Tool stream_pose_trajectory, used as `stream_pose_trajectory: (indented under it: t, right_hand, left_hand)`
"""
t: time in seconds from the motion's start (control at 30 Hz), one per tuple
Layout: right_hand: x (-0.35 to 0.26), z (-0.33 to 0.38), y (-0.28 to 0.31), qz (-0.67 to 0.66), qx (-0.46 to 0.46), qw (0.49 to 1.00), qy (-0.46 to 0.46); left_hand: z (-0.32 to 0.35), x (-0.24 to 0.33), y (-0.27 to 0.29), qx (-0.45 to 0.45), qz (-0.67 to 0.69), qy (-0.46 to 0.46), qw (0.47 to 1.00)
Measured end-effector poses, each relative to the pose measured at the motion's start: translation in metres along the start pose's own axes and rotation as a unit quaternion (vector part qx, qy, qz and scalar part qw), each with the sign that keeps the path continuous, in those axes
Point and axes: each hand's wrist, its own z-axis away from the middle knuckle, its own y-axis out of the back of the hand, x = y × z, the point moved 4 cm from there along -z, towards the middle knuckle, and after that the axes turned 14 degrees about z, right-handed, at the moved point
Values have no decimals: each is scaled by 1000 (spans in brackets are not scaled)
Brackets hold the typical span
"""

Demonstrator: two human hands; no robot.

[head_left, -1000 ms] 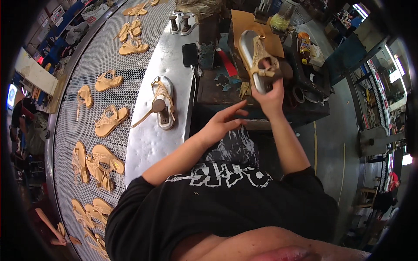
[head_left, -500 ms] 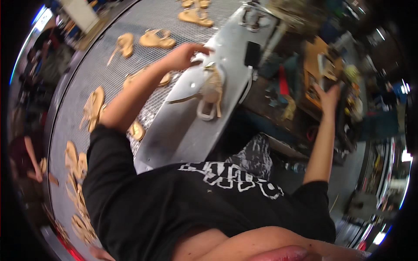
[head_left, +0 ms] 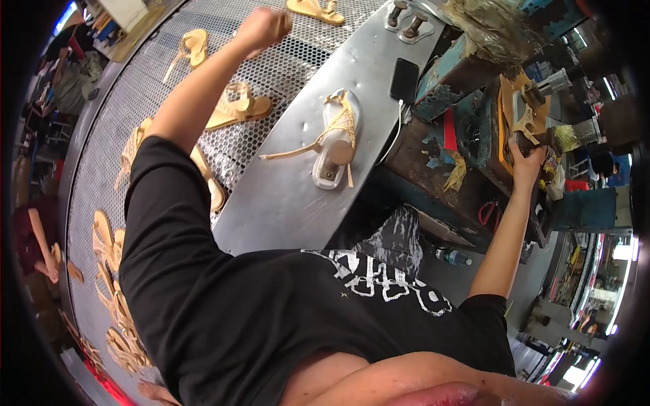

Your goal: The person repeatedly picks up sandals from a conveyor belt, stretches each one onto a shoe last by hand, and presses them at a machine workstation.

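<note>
Over the mesh surface, my left hand (head_left: 264, 30) is closed with its fingers curled; what they hold, if anything, is hidden. At the right, my right hand (head_left: 527, 162) grips the near end of a shoe last (head_left: 523, 120) with tan straps on it, which sits at the machine's metal fittings (head_left: 555, 82). Between my arms, another shoe last (head_left: 332, 152) with tan sandal straps lies on the metal shelf (head_left: 284, 203), one long strap trailing left. Tan sandals (head_left: 238, 107) lie on the mesh beside my left forearm.
A phone (head_left: 404, 80) with a white cable lies on the shelf, and metal posts (head_left: 412, 27) stand at its far end. Several sandals (head_left: 112, 271) lie along the mesh table (head_left: 162, 95). Red-handled scissors (head_left: 487, 213) rest by the machine. Another person's arm (head_left: 42, 243) shows far left.
My left hand has moved up and away from the shelf, out over the mesh, and its fingers have closed. My right hand stays at the machine with the last, shifted slightly.
</note>
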Motion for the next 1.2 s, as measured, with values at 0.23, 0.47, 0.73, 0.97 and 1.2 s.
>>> stream_pose_trajectory:
  t: [0.23,0.47,0.73,0.97,1.2]
  right_hand:
    - [25,15,-23,39,27,998,-35]
    - [-123,143,8,-365,32,926,-86]
    - [-193,222,48,-449,-121,878,115]
    - [-158,245,53,-481,-204,845,115]
    - [-121,234,68,-377,-81,922,20]
  left_hand:
    - [118,118,139,228,495,51,837]
    - [257,278,8,-22,816,185,547]
    - [172,260,-2,-2,885,249,394]
    - [186,327,-31,58,778,212,588]
    - [224,434,-73,-207,746,76,628]
